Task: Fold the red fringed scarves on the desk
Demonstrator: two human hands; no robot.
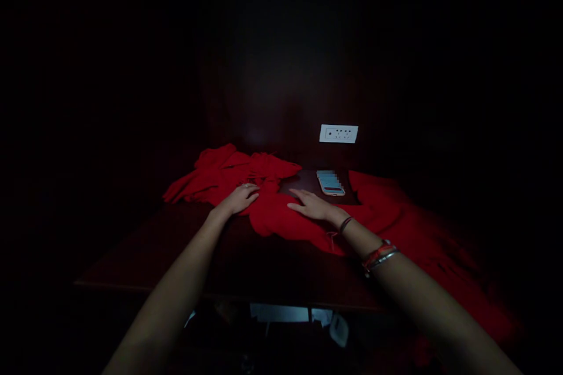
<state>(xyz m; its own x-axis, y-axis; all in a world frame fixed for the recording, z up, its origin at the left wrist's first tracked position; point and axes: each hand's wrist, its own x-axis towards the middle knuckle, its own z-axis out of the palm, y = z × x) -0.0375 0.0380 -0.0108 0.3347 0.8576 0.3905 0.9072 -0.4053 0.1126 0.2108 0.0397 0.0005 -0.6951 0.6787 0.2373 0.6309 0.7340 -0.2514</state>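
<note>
A long red cloth (281, 214) lies rumpled across the dark table, bunched at the far left and spreading down to the right. My left hand (241, 198) rests on the cloth's left part with its fingers stretched out; a ring shows on one finger. Flat on the middle of the cloth, fingers apart, is my right hand (311, 205). Bracelets circle that forearm. Neither hand visibly grips the fabric. What kind of cloth article it is, I cannot make out.
Behind my right hand a phone (331, 183) with a lit screen lies on the table (176, 258). A white socket plate (338, 133) is fixed to the back wall. Pale objects (279, 312) show beneath the table's front edge. The surroundings are very dark.
</note>
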